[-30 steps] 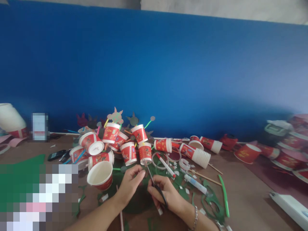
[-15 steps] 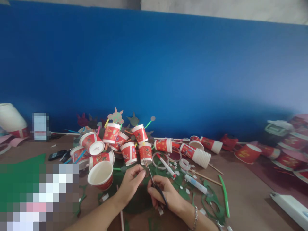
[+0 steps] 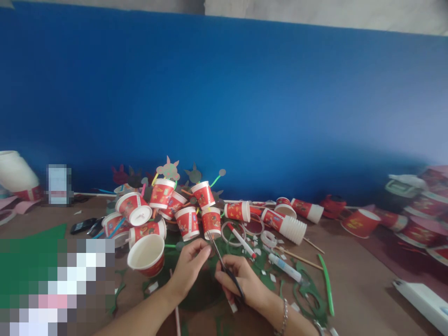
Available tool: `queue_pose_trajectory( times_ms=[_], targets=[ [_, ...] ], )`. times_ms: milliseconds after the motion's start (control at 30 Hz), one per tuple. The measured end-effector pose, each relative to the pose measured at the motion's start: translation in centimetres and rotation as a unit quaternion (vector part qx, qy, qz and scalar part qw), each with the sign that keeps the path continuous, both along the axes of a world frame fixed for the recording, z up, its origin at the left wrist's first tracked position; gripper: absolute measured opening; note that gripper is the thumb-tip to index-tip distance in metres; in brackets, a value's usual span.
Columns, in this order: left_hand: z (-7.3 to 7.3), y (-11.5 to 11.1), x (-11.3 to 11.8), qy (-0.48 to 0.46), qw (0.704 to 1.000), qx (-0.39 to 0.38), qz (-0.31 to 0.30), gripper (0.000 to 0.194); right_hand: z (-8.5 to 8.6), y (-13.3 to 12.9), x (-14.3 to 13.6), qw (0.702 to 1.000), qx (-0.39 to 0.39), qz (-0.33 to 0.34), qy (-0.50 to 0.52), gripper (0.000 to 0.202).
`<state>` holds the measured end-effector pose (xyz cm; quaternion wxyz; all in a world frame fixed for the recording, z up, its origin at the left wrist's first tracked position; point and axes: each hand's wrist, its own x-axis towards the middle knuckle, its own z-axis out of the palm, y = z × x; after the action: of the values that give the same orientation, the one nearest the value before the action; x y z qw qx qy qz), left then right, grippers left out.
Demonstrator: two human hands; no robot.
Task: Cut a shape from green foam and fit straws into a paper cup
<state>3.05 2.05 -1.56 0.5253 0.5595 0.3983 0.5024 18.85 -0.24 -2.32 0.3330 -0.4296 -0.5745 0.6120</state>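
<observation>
My right hand (image 3: 235, 276) is closed around the dark handles of a pair of scissors (image 3: 217, 254), whose blades point up and to the left. Thumb and fingertips of my left hand (image 3: 191, 265) are pinched together beside the blades. What they hold is too small and dark to make out. A small white-ended piece (image 3: 233, 306) shows under my right hand. Below both hands lies dark green paper (image 3: 201, 296). Just left of my left hand stands an open paper cup (image 3: 146, 254), and a red printed cup (image 3: 211, 223) sits behind the blade tips.
Behind the hands, red cups (image 3: 162, 193) with straws and paper figures are piled. To the right lie a red marker (image 3: 242, 240), tape roll (image 3: 269, 239), glue tube (image 3: 285, 267), stacked cups (image 3: 284, 226), a green straw (image 3: 326, 284) and paper scraps. A blue panel (image 3: 224, 102) rises behind the table.
The scissor blades look slightly closer together than before. Both hands stay in nearly the same place, and the surrounding things have not moved.
</observation>
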Motion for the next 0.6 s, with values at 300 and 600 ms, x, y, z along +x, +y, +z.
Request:
queue_pose_trajectory(
  times_ms=[300,600],
  targets=[
    [0.15,0.0,0.01,0.008,1.0,0.003,0.011,0.026,-0.04,0.05,-0.03,1.0,-0.02,0.013,0.006,0.039],
    [0.07,0.03,-0.04,0.003,1.0,0.001,-0.002,0.027,-0.02,-0.01,-0.05,1.0,-0.016,0.009,0.006,0.043]
  ],
)
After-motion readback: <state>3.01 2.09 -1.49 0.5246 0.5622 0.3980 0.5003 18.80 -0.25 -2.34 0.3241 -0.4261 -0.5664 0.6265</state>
